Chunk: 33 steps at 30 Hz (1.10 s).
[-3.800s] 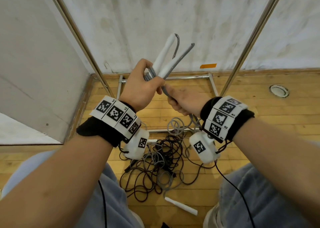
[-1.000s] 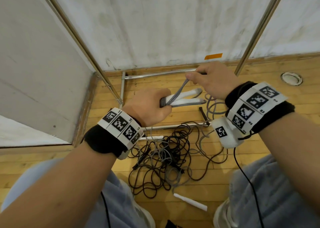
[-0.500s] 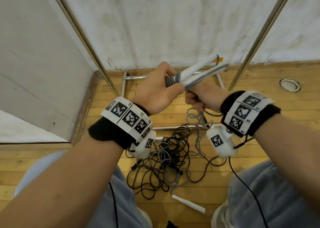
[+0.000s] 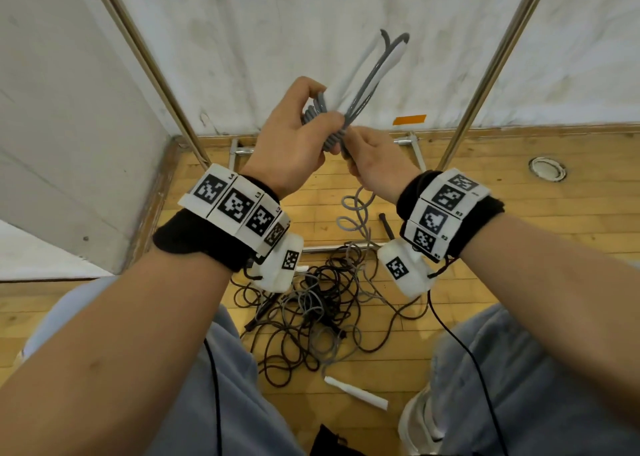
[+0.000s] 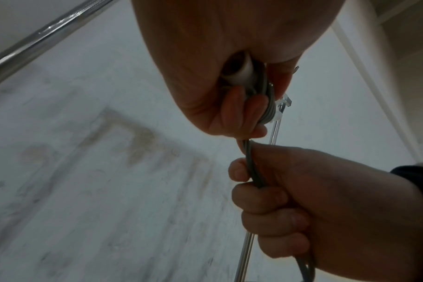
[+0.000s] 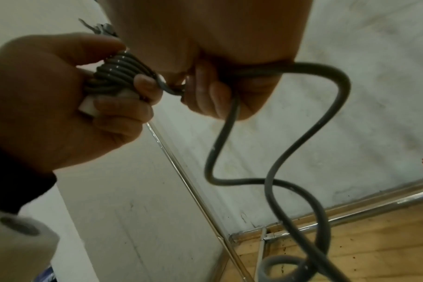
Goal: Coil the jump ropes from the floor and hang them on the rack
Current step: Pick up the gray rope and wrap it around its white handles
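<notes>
My left hand [image 4: 311,126] grips two white handles [image 4: 377,67] held together and pointing up and to the right. Grey rope [image 4: 329,126] is wound in several turns around their lower end. The right hand [image 4: 353,150] sits just below and to the right, with its fingers curled around the free part of this grey rope. From there the rope [image 4: 356,209] drops in loops to the floor. In the left wrist view the coil [image 5: 268,103] lies under my left fingers and the right hand [image 5: 278,190] clasps the rope [image 5: 250,166]. The right wrist view shows the coil [image 6: 118,74] and the trailing rope [image 6: 278,156].
A tangle of dark and grey ropes [image 4: 311,317] lies on the wooden floor between my knees. A loose white handle [image 4: 356,393] and a black handle [image 4: 386,225] lie near it. The rack's slanted metal poles [image 4: 149,64] [image 4: 485,71] and base bars [image 4: 332,247] stand against the white wall.
A second ago the handles lay low and level, with the right hand drawing rope out to the upper right. Now both hands are higher, the handles point up, and the right hand is beneath the left.
</notes>
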{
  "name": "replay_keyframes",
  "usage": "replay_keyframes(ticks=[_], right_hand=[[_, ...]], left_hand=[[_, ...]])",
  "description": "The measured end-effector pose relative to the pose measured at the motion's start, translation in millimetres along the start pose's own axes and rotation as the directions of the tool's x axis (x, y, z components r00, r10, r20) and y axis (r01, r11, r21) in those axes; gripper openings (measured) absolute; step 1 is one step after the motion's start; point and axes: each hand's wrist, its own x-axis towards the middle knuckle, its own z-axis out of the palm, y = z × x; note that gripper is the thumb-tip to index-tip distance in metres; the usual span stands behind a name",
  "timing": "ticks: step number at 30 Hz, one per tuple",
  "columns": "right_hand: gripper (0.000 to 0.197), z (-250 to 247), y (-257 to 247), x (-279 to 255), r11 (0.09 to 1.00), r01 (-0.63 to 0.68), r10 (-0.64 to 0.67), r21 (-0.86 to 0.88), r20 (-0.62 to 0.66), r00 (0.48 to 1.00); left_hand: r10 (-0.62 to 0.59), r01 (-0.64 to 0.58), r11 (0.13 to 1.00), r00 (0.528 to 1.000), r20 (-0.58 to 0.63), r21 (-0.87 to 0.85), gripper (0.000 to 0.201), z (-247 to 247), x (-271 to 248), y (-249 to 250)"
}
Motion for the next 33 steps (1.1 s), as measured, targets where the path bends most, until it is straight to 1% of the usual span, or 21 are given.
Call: replay_keyframes(ticks=[3,5,8,10,12,14,15,17,20,22,23,24,25,26,27,28,29,31,33], right_hand=[[0.04,0.0,-3.1,-3.0,0.996,0.067,-0.072,-0.058,-0.088,0.993],[0.043,-0.1,-4.6,-4.6,0.991,0.089,-0.101,-0.098,-0.118,0.988],[0.045,0.7,-4.7,-8.2,0.975,0.127,-0.158,-0.185,-0.167,0.973],[0.041,0.8,-6.0,-11.4,0.972,0.159,-0.194,-0.172,-0.21,0.958],[0.026,0.1,-8.7,-12.0,0.979,0.176,-0.195,-0.104,-0.216,0.957],[0.007,-2.3,-13.3,-11.1,0.983,0.159,-0.174,-0.088,-0.194,0.965],[0.007,-3.6,-15.4,-10.9,0.983,0.152,-0.171,-0.106,-0.196,0.966],[0.009,-4.8,-17.6,-10.9,0.981,0.163,-0.181,-0.107,-0.181,0.967],[0.01,1.5,-16.2,-10.8,0.976,0.191,-0.199,-0.103,-0.078,0.977],[0.023,6.4,-11.7,-8.6,0.98,0.169,-0.174,-0.105,-0.048,0.984],[0.026,7.9,-9.6,-8.0,0.99,0.128,-0.13,-0.061,-0.028,0.991],[0.025,8.9,-8.6,-7.9,0.997,0.072,-0.072,0.032,0.014,0.997],[0.022,9.6,-9.3,-9.0,0.986,0.013,-0.025,0.165,0.074,0.997],[0.02,10.0,-8.5,-8.9,0.951,-0.037,-0.002,0.307,0.126,0.992],[0.02,10.1,-7.7,-8.8,0.909,-0.069,0.009,0.411,0.147,0.989],[0.02,9.4,-7.1,-8.1,0.891,-0.08,0.019,0.447,0.14,0.99],[0.02,8.7,-6.7,-7.6,0.903,-0.079,0.029,0.421,0.124,0.992],[0.026,7.9,-3.0,-6.2,0.952,-0.059,0.027,0.3,0.11,0.994],[0.029,7.4,-0.4,-6.6,0.976,-0.055,0.026,0.211,0.138,0.99]], left_hand=[[0.003,-0.002,0.999,1.0,-0.003,0.036,0.018,1.1,-0.9,3.5],[0.005,-0.005,1.0,1.0,-0.003,0.003,0.011,1.0,-1.9,5.3],[-0.028,0.026,0.999,0.999,-0.046,-0.047,0.011,0.0,-2.4,5.9],[-0.037,0.032,0.997,0.997,-0.067,-0.075,0.012,-1.1,-2.8,6.4],[-0.042,0.034,0.994,0.996,-0.079,-0.101,0.011,-3.5,-2.3,7.5],[-0.042,0.033,0.993,0.996,-0.081,-0.11,0.012,-5.3,-2.3,8.6],[-0.043,0.035,0.994,0.996,-0.081,-0.107,0.013,-5.8,-2.7,8.1],[-0.046,0.038,0.995,0.995,-0.085,-0.091,0.013,-5.9,-2.6,7.3],[-0.052,0.045,0.996,0.995,-0.083,-0.077,0.016,-6.4,-1.5,6.3],[-0.055,0.052,0.996,0.997,-0.047,-0.076,0.02,-6.9,-1.0,5.2],[-0.056,0.054,0.996,0.998,-0.024,-0.072,0.021,-6.9,-0.6,4.7],[-0.055,0.054,0.997,0.998,-0.008,-0.059,0.022,-7.5,-0.3,4.4],[-0.052,0.052,0.998,0.999,-0.003,-0.042,0.022,-8.6,0.4,4.2],[-0.049,0.049,0.998,0.999,-0.011,-0.027,0.022,-10.9,1.5,4.1],[-0.046,0.046,0.999,0.999,-0.028,-0.018,0.02,-14.1,3.0,3.9],[-0.045,0.044,0.999,0.998,-0.05,-0.011,0.019,-18.1,4.8,4.0],[-0.044,0.044,0.999,0.996,-0.071,0.003,0.016,-22.9,6.9,3.7],[-0.043,0.048,0.996,0.996,-0.081,0.068,0.013,-31.9,10.3,1.1],[-0.037,0.048,0.982,0.997,-0.063,0.18,0.012,-38.1,12.9,-3.6]])
